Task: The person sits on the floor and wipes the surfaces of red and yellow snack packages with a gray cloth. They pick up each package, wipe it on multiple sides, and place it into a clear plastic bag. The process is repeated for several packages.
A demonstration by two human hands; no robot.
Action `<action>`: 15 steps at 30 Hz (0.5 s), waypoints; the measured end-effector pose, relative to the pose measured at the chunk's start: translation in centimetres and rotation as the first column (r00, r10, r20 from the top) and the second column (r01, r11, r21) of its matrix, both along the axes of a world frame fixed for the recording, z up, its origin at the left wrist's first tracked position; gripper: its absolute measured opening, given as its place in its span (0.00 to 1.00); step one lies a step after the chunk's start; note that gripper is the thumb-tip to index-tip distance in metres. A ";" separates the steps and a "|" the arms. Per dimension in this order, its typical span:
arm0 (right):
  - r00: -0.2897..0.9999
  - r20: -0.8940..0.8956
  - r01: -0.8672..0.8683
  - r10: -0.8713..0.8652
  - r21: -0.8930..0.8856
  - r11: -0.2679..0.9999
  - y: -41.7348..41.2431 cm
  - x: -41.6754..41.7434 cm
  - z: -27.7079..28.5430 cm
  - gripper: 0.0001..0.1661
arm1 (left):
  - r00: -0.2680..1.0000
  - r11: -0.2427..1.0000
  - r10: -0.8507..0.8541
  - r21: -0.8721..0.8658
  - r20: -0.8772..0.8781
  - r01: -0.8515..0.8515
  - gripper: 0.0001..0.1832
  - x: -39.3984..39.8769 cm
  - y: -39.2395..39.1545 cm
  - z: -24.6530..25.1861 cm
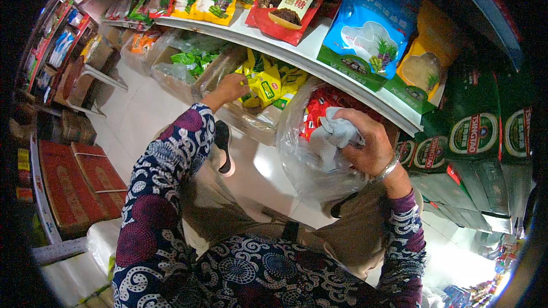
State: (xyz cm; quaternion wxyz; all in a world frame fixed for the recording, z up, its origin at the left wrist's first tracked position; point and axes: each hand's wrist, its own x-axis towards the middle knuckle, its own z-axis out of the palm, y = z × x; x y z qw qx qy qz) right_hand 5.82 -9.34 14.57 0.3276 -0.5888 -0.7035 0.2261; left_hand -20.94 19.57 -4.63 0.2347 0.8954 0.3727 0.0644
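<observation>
My right hand, with a silver bracelet at the wrist, grips a crumpled white cloth. The cloth hangs over an open clear plastic bag with red packets inside. My left hand is at the near left edge of an open cardboard box of yellow packets; its fingers are curled at the packets, and whether they hold one cannot be told.
Above the boxes runs a white shelf edge with red, yellow and blue bags. A box of green packets stands left. Green beer cartons are stacked right. Red-brown cartons lie at the far left.
</observation>
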 end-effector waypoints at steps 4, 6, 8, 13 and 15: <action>1.000 0.018 -0.007 0.007 0.006 1.000 2.1 0.5 -0.1 0.32 | 0.981 0.981 0.193 0.032 -0.032 -0.192 0.14 1.7 2.0 -4.0; 0.994 -0.096 0.064 -0.060 0.042 0.997 2.8 1.1 -2.8 0.32 | 0.981 0.980 0.194 0.033 0.014 -0.194 0.15 2.1 2.9 -6.4; 0.986 -0.148 0.072 -0.077 -0.043 0.996 2.6 1.9 -5.1 0.33 | 0.974 0.974 0.227 0.024 0.010 -0.227 0.17 4.4 2.6 -7.0; 0.976 -0.192 0.094 -0.106 -0.072 0.993 3.7 1.5 -5.6 0.30 | 0.959 0.956 0.282 0.076 0.031 -0.284 0.20 4.7 3.2 -11.0; 0.979 -0.168 0.113 -0.112 -0.004 0.994 3.9 1.6 -5.7 0.31 | 0.917 0.915 0.393 -0.126 0.071 -0.383 0.16 4.9 3.5 -12.4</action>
